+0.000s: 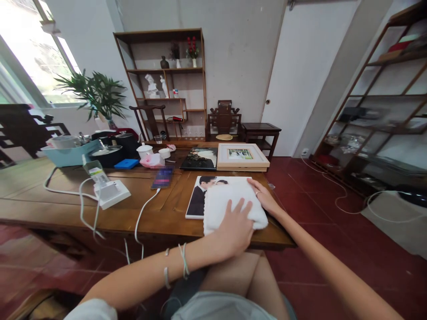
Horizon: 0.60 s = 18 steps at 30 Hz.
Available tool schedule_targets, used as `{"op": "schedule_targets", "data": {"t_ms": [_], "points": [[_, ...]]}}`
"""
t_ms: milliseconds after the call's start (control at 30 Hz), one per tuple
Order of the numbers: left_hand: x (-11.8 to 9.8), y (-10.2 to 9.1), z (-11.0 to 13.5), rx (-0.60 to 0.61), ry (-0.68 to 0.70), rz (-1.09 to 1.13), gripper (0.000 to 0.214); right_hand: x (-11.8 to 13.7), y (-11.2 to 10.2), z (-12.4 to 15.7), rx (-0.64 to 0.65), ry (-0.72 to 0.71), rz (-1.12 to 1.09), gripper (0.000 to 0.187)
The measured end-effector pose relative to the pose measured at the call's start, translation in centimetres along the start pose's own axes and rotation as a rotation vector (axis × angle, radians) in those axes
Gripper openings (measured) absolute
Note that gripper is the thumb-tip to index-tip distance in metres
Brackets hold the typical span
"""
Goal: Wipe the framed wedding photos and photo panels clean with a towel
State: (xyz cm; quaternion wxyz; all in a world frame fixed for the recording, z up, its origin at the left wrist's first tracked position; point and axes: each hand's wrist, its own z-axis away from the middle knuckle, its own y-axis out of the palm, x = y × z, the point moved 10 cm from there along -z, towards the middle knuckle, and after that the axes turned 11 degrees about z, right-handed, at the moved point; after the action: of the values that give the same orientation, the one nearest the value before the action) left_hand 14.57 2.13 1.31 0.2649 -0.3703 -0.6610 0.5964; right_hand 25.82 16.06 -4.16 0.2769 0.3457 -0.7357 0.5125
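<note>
A wedding photo panel lies flat near the table's front edge, its right part covered by a folded white towel with a scalloped edge. My left hand presses on the towel from above, its fingers spread and its thumb out of sight. At the panel's upper right corner, my right hand grips the edge beside the towel; the undersides of its fingers are hidden.
Behind the panel lie a dark photo album and a pale framed picture. Leftward are a charging phone, a white power strip, a blue box, a pot and cups. Cables hang over the front edge.
</note>
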Motion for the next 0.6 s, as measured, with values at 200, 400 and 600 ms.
{"op": "schedule_targets", "data": {"t_ms": [200,400,600], "points": [[-0.7,-0.6,2.1,0.009,-0.020,0.044,0.027,1.6,-0.3,0.5,-0.030,-0.126,0.107,0.037],[7.5,-0.8,2.0,0.033,-0.220,0.033,0.032,2.8,-0.1,0.7,-0.020,-0.191,0.210,0.032],[16.8,-1.5,0.5,-0.040,-0.290,0.007,0.037,2.8,-0.2,0.7,-0.037,-0.182,0.212,0.032]]}}
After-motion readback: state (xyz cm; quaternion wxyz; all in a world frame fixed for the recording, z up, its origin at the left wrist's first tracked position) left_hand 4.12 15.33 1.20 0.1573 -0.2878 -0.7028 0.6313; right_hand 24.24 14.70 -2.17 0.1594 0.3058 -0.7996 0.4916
